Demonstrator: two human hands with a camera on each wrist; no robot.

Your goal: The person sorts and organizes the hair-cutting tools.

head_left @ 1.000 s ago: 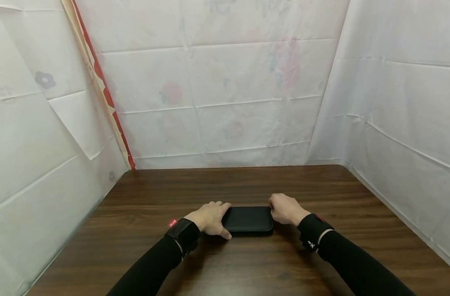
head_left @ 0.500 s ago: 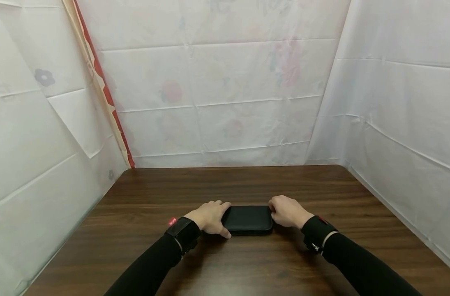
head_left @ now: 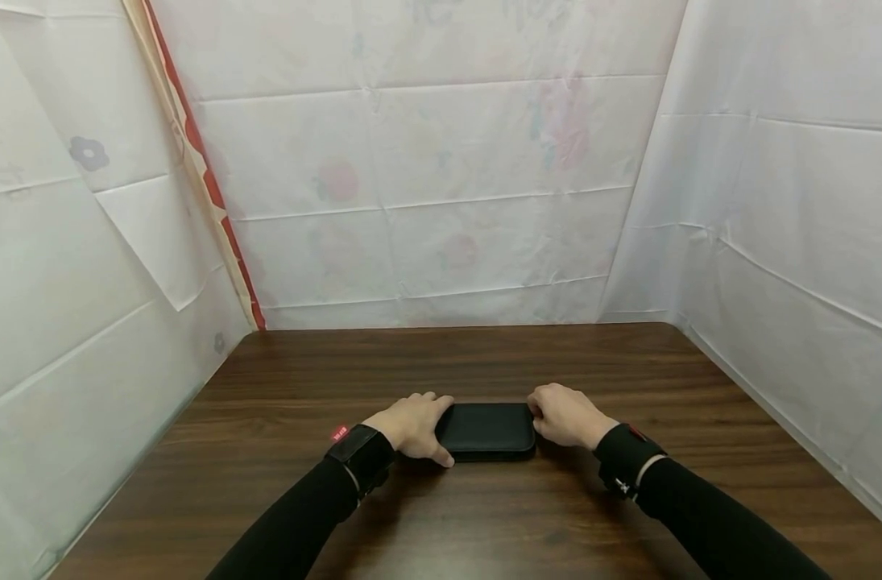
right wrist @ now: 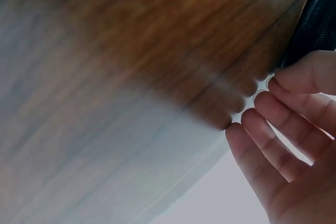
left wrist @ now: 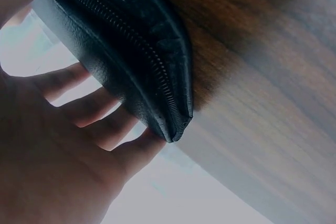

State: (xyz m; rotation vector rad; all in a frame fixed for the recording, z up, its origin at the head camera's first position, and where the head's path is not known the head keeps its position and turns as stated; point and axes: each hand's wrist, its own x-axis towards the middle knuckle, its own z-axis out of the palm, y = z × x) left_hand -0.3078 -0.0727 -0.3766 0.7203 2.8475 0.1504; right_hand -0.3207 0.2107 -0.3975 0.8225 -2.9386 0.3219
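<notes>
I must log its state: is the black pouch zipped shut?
Shut where visible: black pouch shows closed zipper teeth around its corner.

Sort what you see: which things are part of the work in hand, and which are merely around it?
In use:
black zipped pouch
left hand, gripping its left end
right hand, at its right end

Merely around:
wooden table
white sheeting

I see a dark wood-grain worktop (head_left: 484,515) enclosed by creased white sheets (head_left: 426,185) with faint flower prints, and a red-and-cream strip (head_left: 194,173) running up at ten o'clock.
</notes>
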